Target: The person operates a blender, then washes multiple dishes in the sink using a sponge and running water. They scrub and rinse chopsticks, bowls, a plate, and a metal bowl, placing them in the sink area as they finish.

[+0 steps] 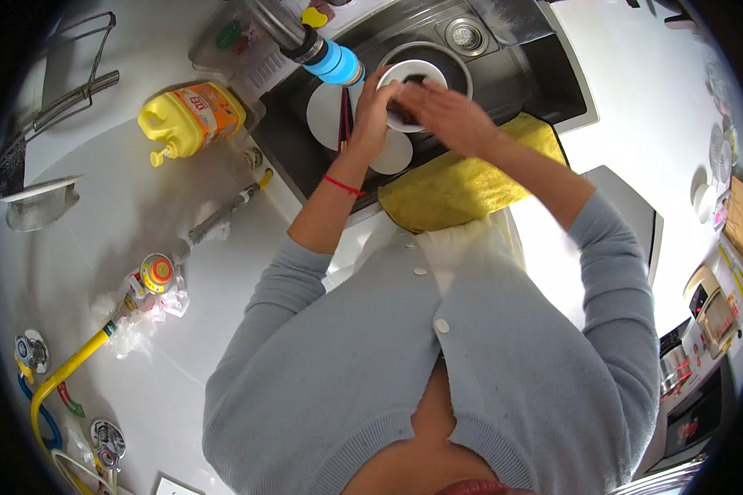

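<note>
My left hand [373,114] grips a white bowl [433,69] by its side, above a dark sink [291,127]. Across the bowl's mouth reaches my right hand [449,117], blurred, its fingers at or inside the rim. Something dark shows inside the bowl; I cannot tell what it is or whether the right fingers hold it. Under the hands, in the sink, lie a white plate [324,117], dark red chopsticks [345,117], a smaller white dish [393,154] and a round dark pan [461,74]. The faucet's blue nozzle [336,62] points at the bowl from the left.
A yellow cloth [464,189] drapes over the sink's near edge. On the left stands a yellow detergent jug [189,120] with a pump. A gas valve [158,273] and yellow hose [71,365] run along the left wall. The drain [465,36] lies at the far side.
</note>
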`<state>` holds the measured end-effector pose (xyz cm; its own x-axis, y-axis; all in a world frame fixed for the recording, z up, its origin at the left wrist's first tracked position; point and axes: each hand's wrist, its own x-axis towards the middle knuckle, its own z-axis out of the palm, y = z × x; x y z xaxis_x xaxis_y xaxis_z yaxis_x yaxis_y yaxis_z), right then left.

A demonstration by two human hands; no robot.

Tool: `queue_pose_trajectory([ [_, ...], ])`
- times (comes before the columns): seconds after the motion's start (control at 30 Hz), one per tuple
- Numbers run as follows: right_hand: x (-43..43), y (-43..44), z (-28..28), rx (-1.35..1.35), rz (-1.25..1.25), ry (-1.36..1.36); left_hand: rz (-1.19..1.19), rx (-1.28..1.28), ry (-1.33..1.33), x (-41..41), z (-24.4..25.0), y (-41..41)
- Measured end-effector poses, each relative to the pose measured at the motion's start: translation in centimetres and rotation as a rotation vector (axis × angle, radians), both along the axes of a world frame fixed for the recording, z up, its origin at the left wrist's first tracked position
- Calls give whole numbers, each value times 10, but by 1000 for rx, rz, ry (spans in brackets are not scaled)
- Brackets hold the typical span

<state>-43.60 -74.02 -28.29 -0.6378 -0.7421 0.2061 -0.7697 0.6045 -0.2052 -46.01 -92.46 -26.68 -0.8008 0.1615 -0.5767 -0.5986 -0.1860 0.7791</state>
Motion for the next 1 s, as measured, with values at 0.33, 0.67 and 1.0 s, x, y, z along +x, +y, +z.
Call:
queue_pose_trajectory([
  [0.33,9,-8,-5,-175,-100,-227,84,-237,75,10,-24,-8],
  [0.67,42,31,-10,-607,-676,-482,17,-679,-117,107,-125,-98],
  [1.0,33,33,-24,-787,-981,-632,-284,-1114,191,112,-164,-108],
])
